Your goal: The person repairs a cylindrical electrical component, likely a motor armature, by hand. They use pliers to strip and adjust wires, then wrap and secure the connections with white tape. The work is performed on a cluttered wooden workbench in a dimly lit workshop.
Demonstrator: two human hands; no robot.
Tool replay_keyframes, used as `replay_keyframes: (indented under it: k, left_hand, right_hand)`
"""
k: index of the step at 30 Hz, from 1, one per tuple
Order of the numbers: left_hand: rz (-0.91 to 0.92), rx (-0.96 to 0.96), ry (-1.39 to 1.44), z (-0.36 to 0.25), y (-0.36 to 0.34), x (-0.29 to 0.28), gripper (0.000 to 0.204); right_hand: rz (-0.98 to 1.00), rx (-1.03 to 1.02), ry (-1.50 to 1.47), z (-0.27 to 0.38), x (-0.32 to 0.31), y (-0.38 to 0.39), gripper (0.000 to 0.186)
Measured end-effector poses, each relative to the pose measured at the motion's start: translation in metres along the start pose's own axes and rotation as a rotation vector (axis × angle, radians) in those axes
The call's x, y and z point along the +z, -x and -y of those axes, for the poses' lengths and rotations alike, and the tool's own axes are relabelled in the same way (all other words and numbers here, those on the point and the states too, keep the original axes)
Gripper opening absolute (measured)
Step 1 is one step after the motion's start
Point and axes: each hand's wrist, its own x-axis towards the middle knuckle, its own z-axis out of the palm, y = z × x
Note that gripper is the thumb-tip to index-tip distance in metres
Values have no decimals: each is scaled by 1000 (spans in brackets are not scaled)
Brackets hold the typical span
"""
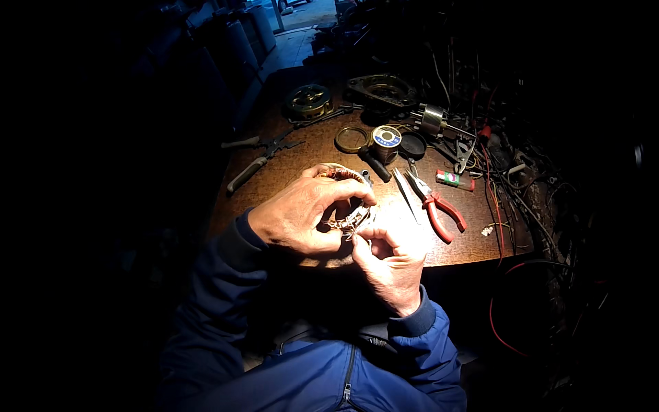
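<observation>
Over the near edge of the lit wooden table, my left hand [298, 209] curls its fingers and thumb around a ring-shaped coil winding [357, 217] with copper-coloured wire and pale bindings. Part of the ring is hidden behind that hand. My right hand [395, 268] pinches thumb and forefinger together at the near right side of the ring, on thin wire ends [349, 233]. Bright glare washes out part of the right fingers. Just right of the ring lie metal tweezers [406, 195] and red-handled long-nose pliers [439, 213].
Pliers with pale grips [264, 156] lie at left. Farther back are a round brass-coloured housing [309, 101], a metal ring [352, 140], a spool [386, 143] and a metal cylinder [432, 119]. A red-and-green tube [454, 180] and a clamp [462, 158] lie near tangled wires [525, 185] at right.
</observation>
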Motion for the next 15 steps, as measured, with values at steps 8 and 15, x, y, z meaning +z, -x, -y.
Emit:
replay_keyframes:
  k: [8,15]
  left_hand:
    - [19,-15,-12,-4,-1,-3,53]
    - [12,-2,-11,-2,0,-1,54]
  right_hand:
    - [-64,248,-265,1,1,7,8]
    - [-70,157,-222,-5,1,11,9]
